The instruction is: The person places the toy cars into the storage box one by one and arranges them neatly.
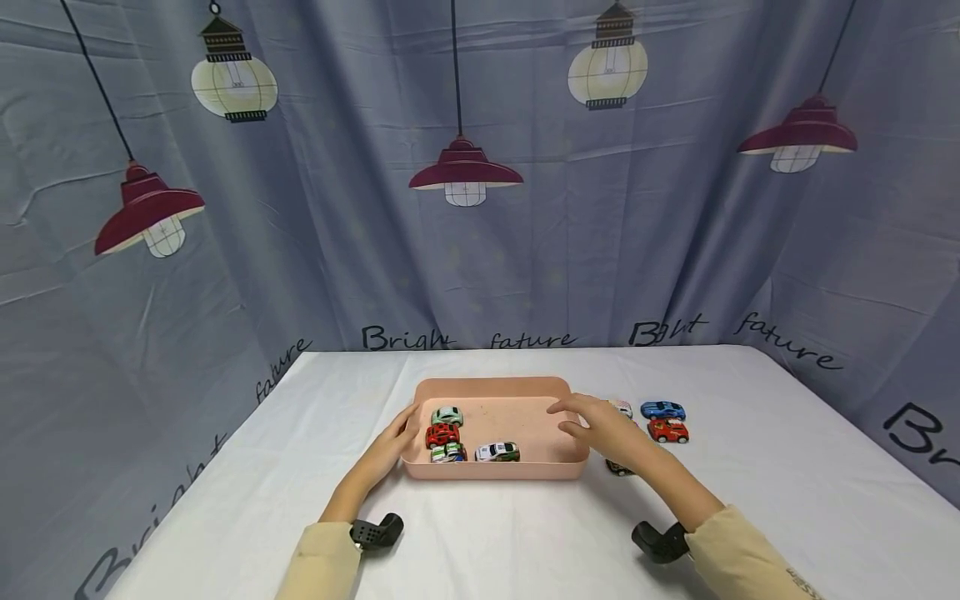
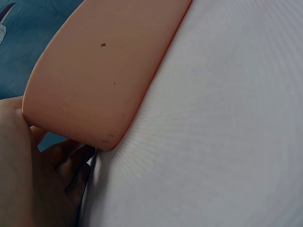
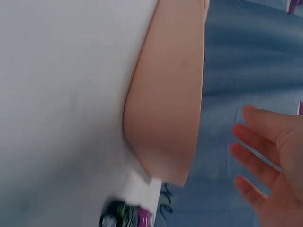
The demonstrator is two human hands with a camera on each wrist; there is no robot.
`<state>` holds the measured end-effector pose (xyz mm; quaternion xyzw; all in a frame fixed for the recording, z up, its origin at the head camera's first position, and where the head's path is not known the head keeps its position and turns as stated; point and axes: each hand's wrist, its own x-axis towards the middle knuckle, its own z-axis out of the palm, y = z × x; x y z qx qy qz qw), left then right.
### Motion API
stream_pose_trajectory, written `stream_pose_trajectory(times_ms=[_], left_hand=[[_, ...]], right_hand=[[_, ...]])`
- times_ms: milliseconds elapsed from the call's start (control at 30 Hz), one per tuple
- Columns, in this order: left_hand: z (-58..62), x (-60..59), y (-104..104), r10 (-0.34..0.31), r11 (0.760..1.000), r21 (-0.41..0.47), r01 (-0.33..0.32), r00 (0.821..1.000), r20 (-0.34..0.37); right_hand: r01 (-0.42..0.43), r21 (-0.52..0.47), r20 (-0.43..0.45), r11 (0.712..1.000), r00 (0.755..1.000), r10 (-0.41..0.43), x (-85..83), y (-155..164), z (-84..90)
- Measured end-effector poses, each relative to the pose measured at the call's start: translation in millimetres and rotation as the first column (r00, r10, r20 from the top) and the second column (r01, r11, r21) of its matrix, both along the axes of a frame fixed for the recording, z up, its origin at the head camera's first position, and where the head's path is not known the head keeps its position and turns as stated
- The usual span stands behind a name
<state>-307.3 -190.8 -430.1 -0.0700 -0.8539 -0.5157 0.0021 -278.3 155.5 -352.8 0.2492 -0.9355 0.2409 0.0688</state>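
Note:
A shallow pink plastic bin (image 1: 495,471) stands on the white table. My left hand (image 1: 390,446) grips its left wall, thumb at the rim and fingers against the outside; the left wrist view shows the bin wall (image 2: 104,80) close up. Over the bin's right side hovers my right hand (image 1: 600,425), fingers spread and holding nothing, apart from the wall in the right wrist view. Inside the bin lie a pale green toy car (image 1: 447,416), a red toy car (image 1: 442,435), a white-and-green toy car (image 1: 448,452) and a white toy car (image 1: 497,452).
Right of the bin are a blue toy car (image 1: 663,410) and a red toy car (image 1: 668,431). A pale toy car (image 1: 622,407) is partly hidden behind my right hand, and a dark toy car (image 1: 619,468) sits by my forearm. A printed curtain (image 1: 480,250) hangs behind the table.

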Motion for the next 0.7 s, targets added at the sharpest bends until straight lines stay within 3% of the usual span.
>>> stream_pose_trajectory(times_ms=[467,700], left_hand=[[-0.6,1.5,1,-0.006,1.0,0.013,0.006,1.0,-0.008],[0.6,2.1,0,-0.002,1.0,-0.005,0.002,1.0,-0.012]], right_hand=[[0.104,-0.062,-0.062,0.993,0.992,-0.108,-2.3,62,-10.5],[0.213,-0.085,-0.013,0.973,0.976,-0.215,-6.7,88,-18.4]])
